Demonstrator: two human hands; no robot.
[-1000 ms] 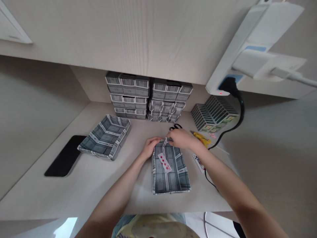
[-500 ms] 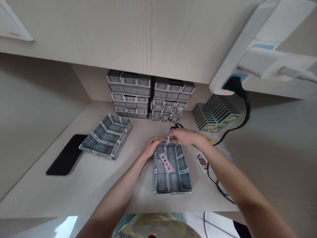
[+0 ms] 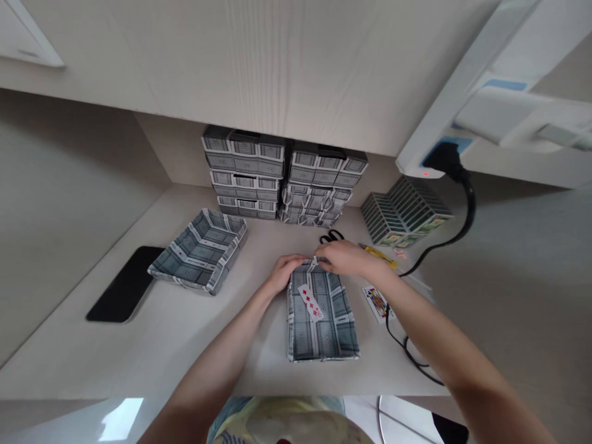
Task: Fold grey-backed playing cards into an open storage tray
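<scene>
A tray made of joined playing cards (image 3: 324, 330) lies on the pale desk in front of me, backs up, with one red diamond card (image 3: 311, 303) face up inside it. My left hand (image 3: 284, 272) grips the tray's far left corner with curled fingers. My right hand (image 3: 342, 257) pinches the far edge of the same tray near its middle. Both hands touch the tray's far wall.
A finished card tray (image 3: 200, 251) sits to the left beside a black phone (image 3: 123, 293). Stacked card trays (image 3: 282, 179) stand at the back under a shelf. Card decks (image 3: 402, 213), scissors (image 3: 330, 237), a yellow tool (image 3: 380, 254), a face card (image 3: 377, 302) and a black cable (image 3: 456, 228) lie to the right.
The hands have stayed on the tray's far edge; the right hand shifted slightly. The view drifted a little, uncovering the face card on the right.
</scene>
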